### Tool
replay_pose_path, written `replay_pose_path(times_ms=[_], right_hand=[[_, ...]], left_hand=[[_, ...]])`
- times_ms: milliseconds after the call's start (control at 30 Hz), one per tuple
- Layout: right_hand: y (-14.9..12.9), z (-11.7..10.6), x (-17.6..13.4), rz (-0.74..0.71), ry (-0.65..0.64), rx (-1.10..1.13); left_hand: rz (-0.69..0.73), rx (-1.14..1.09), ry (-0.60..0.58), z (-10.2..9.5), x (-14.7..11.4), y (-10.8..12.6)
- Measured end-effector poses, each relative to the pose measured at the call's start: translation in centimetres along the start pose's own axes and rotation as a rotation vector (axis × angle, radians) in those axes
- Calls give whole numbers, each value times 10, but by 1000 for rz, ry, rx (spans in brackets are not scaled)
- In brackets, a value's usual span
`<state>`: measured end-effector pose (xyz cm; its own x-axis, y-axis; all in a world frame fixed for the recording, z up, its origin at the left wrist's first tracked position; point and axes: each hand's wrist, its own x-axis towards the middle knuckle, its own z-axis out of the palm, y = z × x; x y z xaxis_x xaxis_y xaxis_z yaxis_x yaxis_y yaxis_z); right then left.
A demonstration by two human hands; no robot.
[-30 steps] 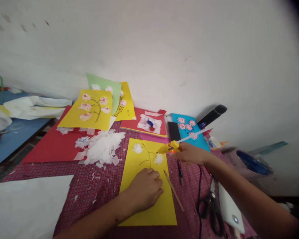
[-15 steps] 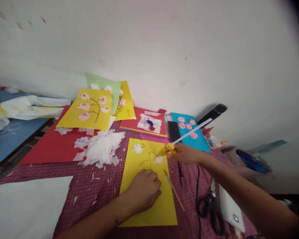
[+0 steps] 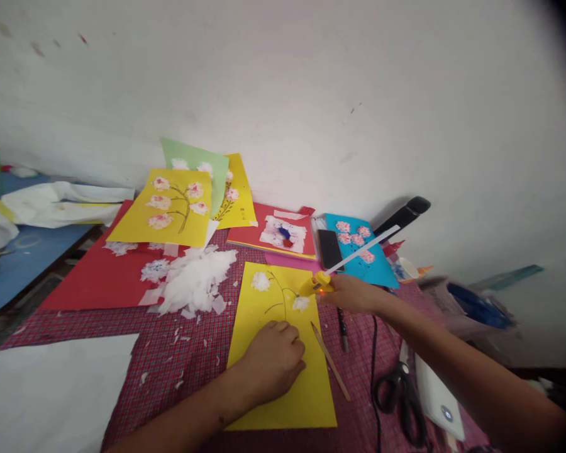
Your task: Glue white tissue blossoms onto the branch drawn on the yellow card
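While the right hand [image 3: 353, 293] is closed around a yellow glue gun [image 3: 319, 283], a small light glows orange-red at the grip and a pale glue stick [image 3: 365, 247] protrudes from the rear. The gun's nozzle stands at the right side of a yellow sheet [image 3: 306, 402], just above a white paper flower [image 3: 300, 304]; contact cannot be determined. The sheet lies flat on a checked tablecloth [image 3: 170, 396] and bears a drawn branch [image 3: 283, 294] and a second white flower [image 3: 260, 281] at upper left. The left hand [image 3: 274, 360] rests on the sheet with fingers curled; whether it grips anything cannot be told, its palm being hidden. A pencil [image 3: 330, 362] lies slantwise across the sheet's right edge. Torn white paper [image 3: 195, 283] is heaped left of the sheet; black-handled scissors [image 3: 400, 396] lie to its right.
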<state>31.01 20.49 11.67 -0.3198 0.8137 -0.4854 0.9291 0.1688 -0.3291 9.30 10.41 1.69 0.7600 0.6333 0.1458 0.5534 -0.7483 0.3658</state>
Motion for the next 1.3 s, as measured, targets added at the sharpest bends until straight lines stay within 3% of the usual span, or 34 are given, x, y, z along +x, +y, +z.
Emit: replay_pose_path(times_ms=[900,1300], right_hand=[[-8,3,-8,-1,39,-7],[-10,8,-7,61,50,-139]], left_hand=[[-2,19,-8,2,0,-1],[0,23,-5,2,0,-1]])
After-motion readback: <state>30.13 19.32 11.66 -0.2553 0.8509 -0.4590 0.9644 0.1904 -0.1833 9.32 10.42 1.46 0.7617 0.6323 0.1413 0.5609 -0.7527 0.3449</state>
